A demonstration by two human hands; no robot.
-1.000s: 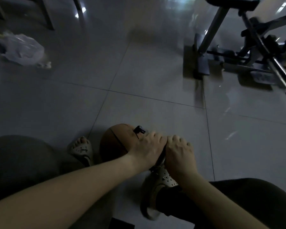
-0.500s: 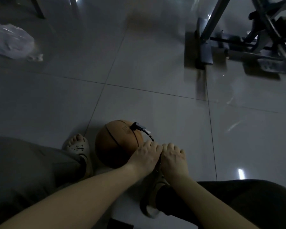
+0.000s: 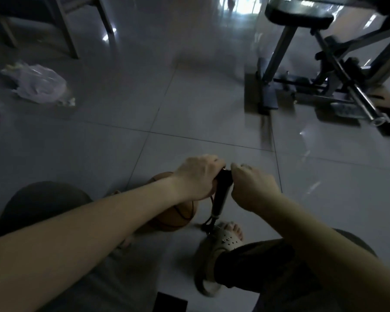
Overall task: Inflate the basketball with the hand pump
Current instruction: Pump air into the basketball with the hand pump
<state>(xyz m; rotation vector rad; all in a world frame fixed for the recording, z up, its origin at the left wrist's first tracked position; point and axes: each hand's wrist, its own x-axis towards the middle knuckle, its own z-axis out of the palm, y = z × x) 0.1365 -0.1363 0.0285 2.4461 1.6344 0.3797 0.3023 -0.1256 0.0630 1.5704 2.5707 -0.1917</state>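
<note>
Left hand (image 3: 198, 174) and right hand (image 3: 252, 188) are clasping the handle of the pump (image 3: 221, 194), one on each side. The ball (image 3: 176, 215) is sitting just left of the pump. Judgement: strokes should be running straight down, with the foot (image 3: 229, 235) pinning the base.

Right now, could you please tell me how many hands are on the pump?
2. The left hand grips the left end of the pump handle, above the basketball; the right hand grips its right end. The handle itself is mostly hidden under them.
</note>
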